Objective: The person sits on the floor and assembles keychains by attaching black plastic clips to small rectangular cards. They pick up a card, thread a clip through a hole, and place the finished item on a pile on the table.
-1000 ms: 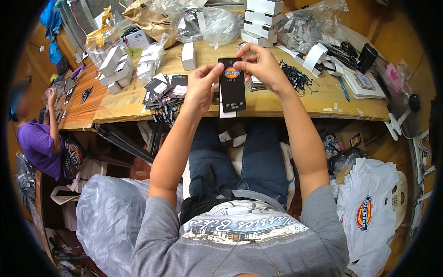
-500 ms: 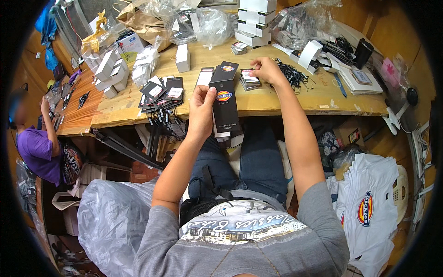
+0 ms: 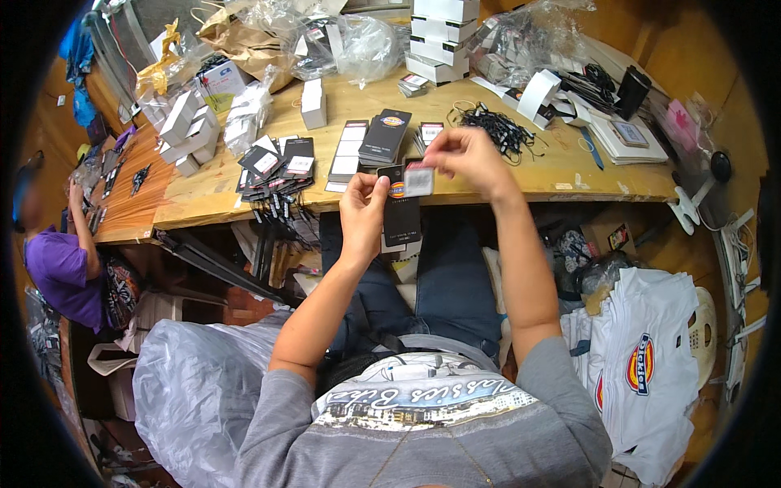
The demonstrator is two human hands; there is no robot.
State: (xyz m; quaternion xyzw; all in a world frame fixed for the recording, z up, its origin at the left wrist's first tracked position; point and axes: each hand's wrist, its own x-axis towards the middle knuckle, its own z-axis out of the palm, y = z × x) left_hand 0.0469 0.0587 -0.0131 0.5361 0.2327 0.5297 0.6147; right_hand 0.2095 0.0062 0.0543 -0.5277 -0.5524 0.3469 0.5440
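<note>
My left hand (image 3: pixel 363 210) pinches a black hang tag (image 3: pixel 401 224) upright in front of the table edge, with a white edge showing beneath it. My right hand (image 3: pixel 472 161) holds a small card (image 3: pixel 419 180), white with a red strip, against the top of that tag; it is blurred by motion. Just beyond lies a stack of black hang tags (image 3: pixel 385 132), with a column of white tags (image 3: pixel 347 152) to its left. Partly behind my right hand is a small stack of cards (image 3: pixel 430 131). A bunch of black strings (image 3: pixel 498 130) rests to its right.
Strung black tags (image 3: pixel 277 167) overhang the table edge at left. White boxes (image 3: pixel 440 41) are stacked at the back. A grey plastic bag (image 3: pixel 195 398) lies at lower left, white shirts (image 3: pixel 643 366) at lower right. A person in purple (image 3: pixel 61 264) sits at far left.
My right hand has lifted a small card from its stack and brought it left and nearer, onto the black tag. My left hand has lowered the tag slightly.
</note>
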